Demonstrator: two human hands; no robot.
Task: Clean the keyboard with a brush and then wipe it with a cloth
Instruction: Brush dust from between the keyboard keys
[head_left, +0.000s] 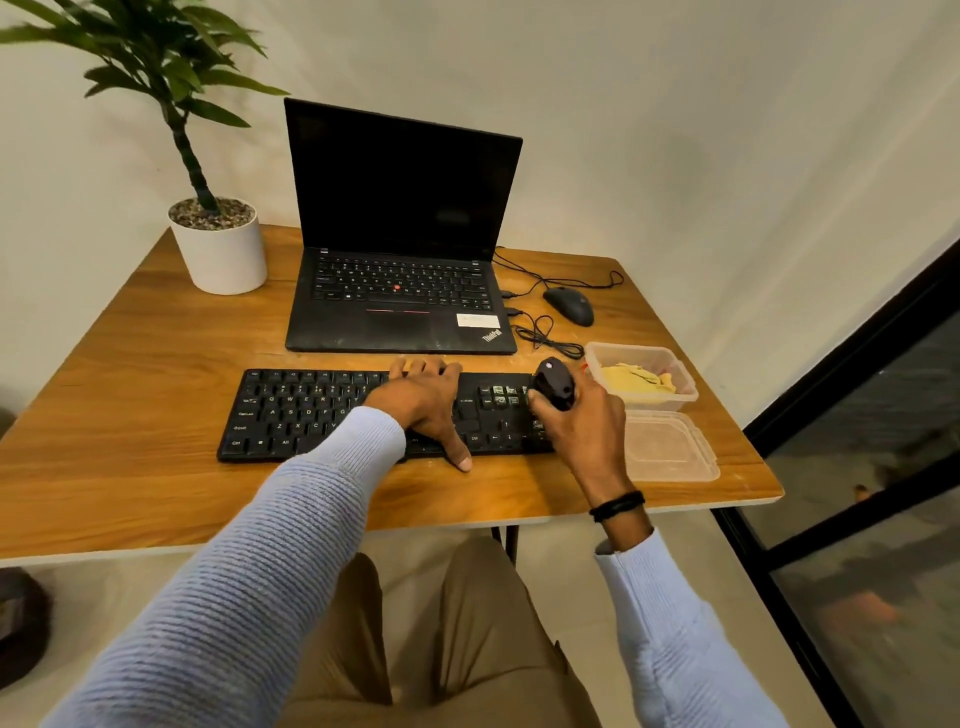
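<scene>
Head view: the right hand (582, 426) is clamped around a dark, rounded brush (555, 383), held over the right end of the flat black rectangular keyboard (311, 410). That keyboard lies on the wooden table (156, 353), just near of the open black laptop (400, 291), its long axis running left to right, so most uncleaned keys lie to the left of the brush. The left hand (426, 402) presses flat and open on the keyboard's middle, steadying it. Key legends look pale; dust is too fine to judge. A yellow cloth (636, 378) sits in a clear plastic tub (675, 364) just right of the brush.
</scene>
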